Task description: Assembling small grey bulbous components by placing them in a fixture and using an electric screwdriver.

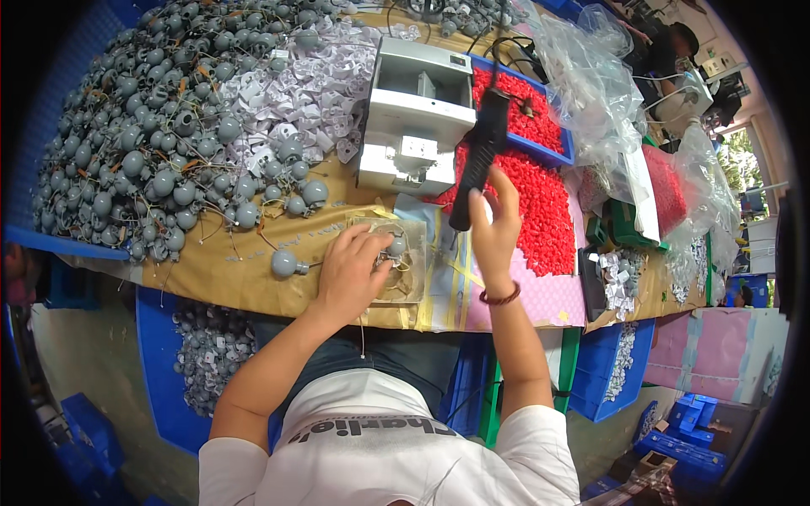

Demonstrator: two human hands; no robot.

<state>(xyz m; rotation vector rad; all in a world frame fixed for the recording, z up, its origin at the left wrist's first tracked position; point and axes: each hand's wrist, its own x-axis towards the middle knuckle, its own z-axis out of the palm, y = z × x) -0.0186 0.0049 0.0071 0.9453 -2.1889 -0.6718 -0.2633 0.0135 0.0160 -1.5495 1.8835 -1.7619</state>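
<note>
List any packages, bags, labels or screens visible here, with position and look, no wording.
Clear plastic bags: crumpled, piled at the bench's far right beyond the red parts.
Clear bag of red parts: right edge, bulging.
Blue bin: rectangular, holding small red parts, behind the right hand.
No labels or screens can be made out.

— What can't you make out here?
— The left hand (353, 274) covers most of the grey round part (395, 246) on the clear tray (413, 278); its fingertips are hidden.
— And the right hand (494, 228)?
— Its palm hides the black tool (479, 156)'s lower grip. The tool's tip is too small to tell.
</note>
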